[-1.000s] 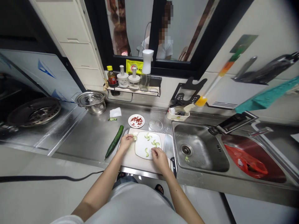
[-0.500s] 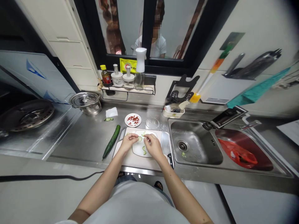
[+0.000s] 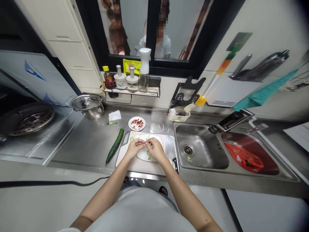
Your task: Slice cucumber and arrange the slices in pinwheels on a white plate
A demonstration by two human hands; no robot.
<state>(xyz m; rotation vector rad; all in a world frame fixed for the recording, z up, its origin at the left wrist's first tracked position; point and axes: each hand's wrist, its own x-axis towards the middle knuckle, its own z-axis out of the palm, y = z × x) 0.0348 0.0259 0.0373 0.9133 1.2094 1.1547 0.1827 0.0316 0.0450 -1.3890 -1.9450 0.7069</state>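
White plate (image 3: pixel 143 156): on cutting board (image 3: pixel 145 168), beneath both hands; cucumber slices (image 3: pixel 148 156) on it.
Left hand (image 3: pixel 135 149), right hand (image 3: pixel 155 149): fingertips drawn close together; cannot tell whether fingers pinch a slice.
Cucumber (image 3: pixel 115 146): on worktop (image 3: pixel 82 141), left of board.
Knife (image 3: pixel 170 145): board's right side.

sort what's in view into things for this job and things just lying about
Likely in use:
white rounded-square plate
pale green cucumber slices
pale rectangular cutting board

Apparently lying about:
lidded silver metal pot
crumpled red plastic bag
white paper sheet
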